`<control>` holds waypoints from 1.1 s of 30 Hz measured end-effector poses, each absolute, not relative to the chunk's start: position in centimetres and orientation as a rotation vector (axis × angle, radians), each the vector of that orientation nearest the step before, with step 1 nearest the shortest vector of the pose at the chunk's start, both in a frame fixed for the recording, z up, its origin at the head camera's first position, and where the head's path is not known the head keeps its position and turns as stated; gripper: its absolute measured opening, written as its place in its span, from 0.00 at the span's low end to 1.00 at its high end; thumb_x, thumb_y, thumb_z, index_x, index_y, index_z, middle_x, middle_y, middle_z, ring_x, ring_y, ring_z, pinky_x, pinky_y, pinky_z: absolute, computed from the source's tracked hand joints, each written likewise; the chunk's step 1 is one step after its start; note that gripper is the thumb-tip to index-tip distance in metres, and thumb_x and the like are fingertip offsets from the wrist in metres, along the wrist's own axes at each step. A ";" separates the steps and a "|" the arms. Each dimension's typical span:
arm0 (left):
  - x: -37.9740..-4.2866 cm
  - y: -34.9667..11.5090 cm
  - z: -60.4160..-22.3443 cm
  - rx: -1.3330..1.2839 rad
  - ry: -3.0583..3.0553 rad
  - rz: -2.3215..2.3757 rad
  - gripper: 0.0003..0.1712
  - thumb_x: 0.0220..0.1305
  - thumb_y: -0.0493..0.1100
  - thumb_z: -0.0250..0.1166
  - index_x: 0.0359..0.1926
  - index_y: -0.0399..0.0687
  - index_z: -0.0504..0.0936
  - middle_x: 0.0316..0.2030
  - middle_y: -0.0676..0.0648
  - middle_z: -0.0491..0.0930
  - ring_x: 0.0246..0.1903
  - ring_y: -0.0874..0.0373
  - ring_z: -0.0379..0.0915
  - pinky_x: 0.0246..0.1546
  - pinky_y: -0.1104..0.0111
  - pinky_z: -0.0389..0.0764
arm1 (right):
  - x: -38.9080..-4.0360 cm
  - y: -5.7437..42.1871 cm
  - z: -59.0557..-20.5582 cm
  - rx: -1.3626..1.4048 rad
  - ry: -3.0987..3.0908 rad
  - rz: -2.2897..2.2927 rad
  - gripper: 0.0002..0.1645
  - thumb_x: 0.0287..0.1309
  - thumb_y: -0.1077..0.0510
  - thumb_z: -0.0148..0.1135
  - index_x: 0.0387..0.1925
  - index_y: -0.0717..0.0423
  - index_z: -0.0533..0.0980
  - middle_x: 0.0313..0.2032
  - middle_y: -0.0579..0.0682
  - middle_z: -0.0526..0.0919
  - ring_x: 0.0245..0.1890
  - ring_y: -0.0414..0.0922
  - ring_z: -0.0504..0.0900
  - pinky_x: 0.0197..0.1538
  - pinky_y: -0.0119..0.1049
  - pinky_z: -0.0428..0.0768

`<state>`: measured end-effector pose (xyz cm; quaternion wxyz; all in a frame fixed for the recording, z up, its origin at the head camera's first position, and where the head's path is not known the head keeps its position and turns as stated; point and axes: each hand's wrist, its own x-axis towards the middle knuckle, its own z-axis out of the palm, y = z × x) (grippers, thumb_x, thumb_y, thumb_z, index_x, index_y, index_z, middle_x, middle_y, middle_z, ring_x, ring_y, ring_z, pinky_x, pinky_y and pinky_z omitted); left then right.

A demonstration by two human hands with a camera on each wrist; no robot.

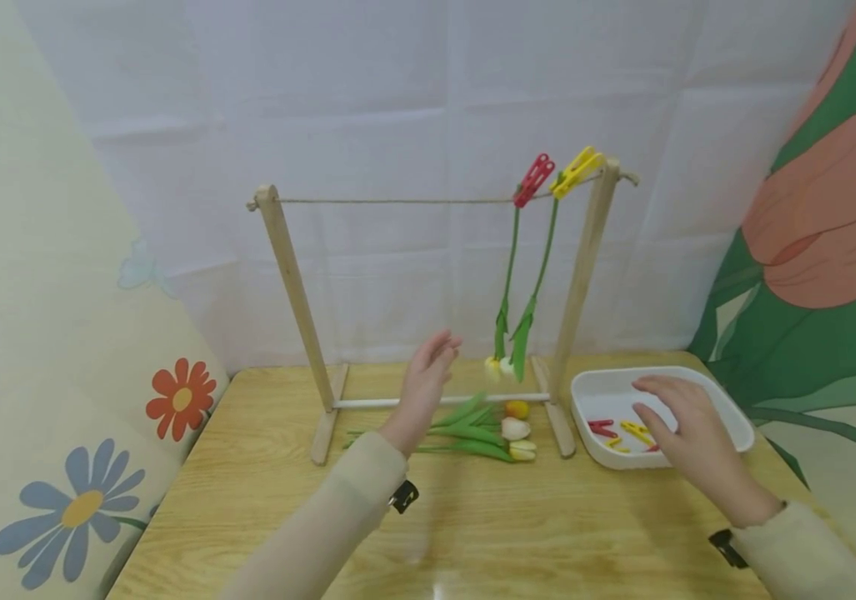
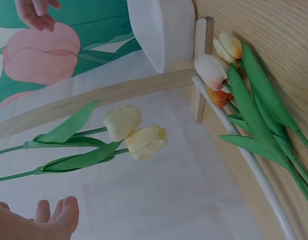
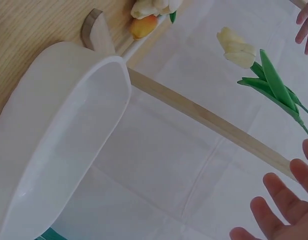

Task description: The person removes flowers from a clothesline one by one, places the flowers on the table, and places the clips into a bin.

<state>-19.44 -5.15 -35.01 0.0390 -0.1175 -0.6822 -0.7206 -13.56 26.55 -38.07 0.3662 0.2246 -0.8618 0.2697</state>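
Two pale tulips [image 2: 123, 122] hang heads down from a cord [image 1: 397, 201], one under a red clothespin [image 1: 533, 180] and one under a yellow clothespin [image 1: 578, 172]. My left hand [image 1: 428, 379], fingers extended and holding nothing, is raised left of them, over the stems of several tulips lying on the table. Those lying tulips have a white head [image 1: 515, 429], an orange head [image 1: 517, 409] and a yellowish head [image 1: 523, 451]. My right hand [image 1: 686, 425] hovers over a white tray [image 1: 735, 417], its fingers loosely bent and free of anything. Red and yellow clothespins [image 1: 603, 428] lie inside the tray.
The cord is tied between two wooden posts [image 1: 296, 292] on flat feet, joined low down by a white rod [image 1: 367, 403]. A white cloth [image 1: 367, 100] hangs behind the wooden table [image 1: 247, 500]. Painted flower panels [image 1: 840, 208] stand at both sides.
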 end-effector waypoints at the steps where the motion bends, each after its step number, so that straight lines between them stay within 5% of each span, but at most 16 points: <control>1: -19.4 -5.0 -34.8 -0.360 -2.093 -2.200 0.25 0.75 0.40 0.49 0.68 0.35 0.62 0.63 0.39 0.71 0.64 0.44 0.64 0.64 0.53 0.68 | -13.6 26.5 -38.1 0.581 -2.214 0.691 0.15 0.53 0.71 0.66 0.45 0.71 0.77 0.44 0.68 0.80 0.49 0.65 0.71 0.53 0.52 0.63; 18: -20.0 -3.3 -31.7 -0.562 -2.076 -2.034 0.27 0.76 0.40 0.48 0.69 0.31 0.59 0.63 0.36 0.69 0.67 0.46 0.60 0.70 0.60 0.59 | -13.4 26.5 -38.0 0.619 -2.191 0.659 0.14 0.55 0.69 0.66 0.44 0.71 0.77 0.44 0.67 0.80 0.48 0.64 0.72 0.55 0.46 0.62; 25: -20.3 -3.0 -30.5 -0.573 -2.111 -2.020 0.27 0.76 0.40 0.47 0.71 0.35 0.57 0.66 0.40 0.67 0.67 0.49 0.59 0.69 0.62 0.60 | -13.5 26.0 -37.9 0.693 -2.155 0.642 0.17 0.66 0.57 0.60 0.43 0.71 0.77 0.43 0.66 0.81 0.46 0.64 0.72 0.57 0.33 0.60; 33: -21.4 -2.0 -29.1 -0.621 -2.166 -1.998 0.31 0.76 0.43 0.49 0.73 0.39 0.54 0.70 0.42 0.62 0.69 0.52 0.57 0.68 0.66 0.61 | -13.8 25.7 -37.9 0.717 -2.133 0.643 0.27 0.71 0.46 0.53 0.44 0.70 0.78 0.44 0.66 0.80 0.47 0.64 0.72 0.53 0.46 0.63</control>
